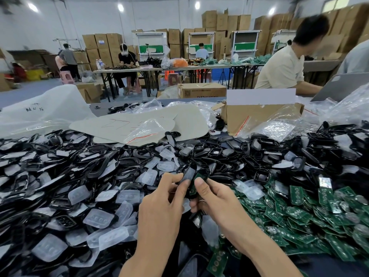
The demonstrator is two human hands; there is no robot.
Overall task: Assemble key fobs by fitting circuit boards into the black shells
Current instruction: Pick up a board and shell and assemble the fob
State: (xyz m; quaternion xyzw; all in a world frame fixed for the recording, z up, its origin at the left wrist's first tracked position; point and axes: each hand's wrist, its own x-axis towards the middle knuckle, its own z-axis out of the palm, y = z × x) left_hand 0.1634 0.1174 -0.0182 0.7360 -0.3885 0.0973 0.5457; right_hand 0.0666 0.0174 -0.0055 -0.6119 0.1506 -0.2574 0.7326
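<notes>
so the board (198, 176) can seat, the left hand (159, 198) pinches the shell (188, 175) and the right hand (217, 200) pinches the board against it.

White walls (40, 27), round ceiling lights (120, 7) glared. Brown cardboard boxes (103, 47) stacked high along back wall. White shelving units (151, 39) behind long folding tables (159, 68). Pink stool (66, 76) stood on grey-blue floor (30, 92).

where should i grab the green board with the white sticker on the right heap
Probably by its long edges, pinched from above: the stickered board lies sticker side up atop the green heap with both edges exposed, so an edge grip spares its face.
</notes>
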